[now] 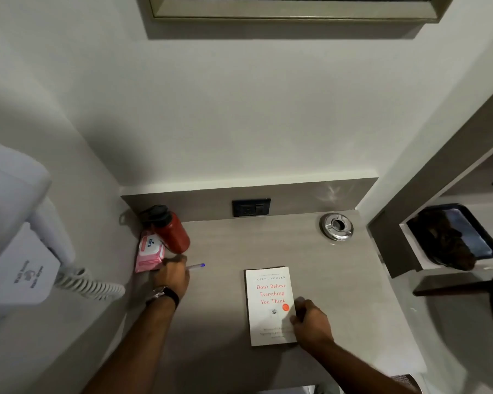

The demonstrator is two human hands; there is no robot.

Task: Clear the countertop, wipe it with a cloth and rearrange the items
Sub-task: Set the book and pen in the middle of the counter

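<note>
A white book [269, 305] with red title lettering lies flat near the front of the grey countertop [239, 245]. My right hand [310, 322] grips the book's right edge. My left hand [172, 275], with a watch on the wrist, holds a pen [197, 266] with a blue tip pointing right. A red bottle [171, 231] with a black cap stands in the back left corner. Against the left wall beside it lies a pink wipes pack [150, 253], right by my left hand. No cloth is in view.
A metal ashtray [336, 226] sits at the back right of the counter. A black socket [251, 207] is in the backsplash. A wall hair dryer [20, 237] with a coiled cord [88, 284] hangs at left. A dark tray [478, 237] rests on a shelf at right.
</note>
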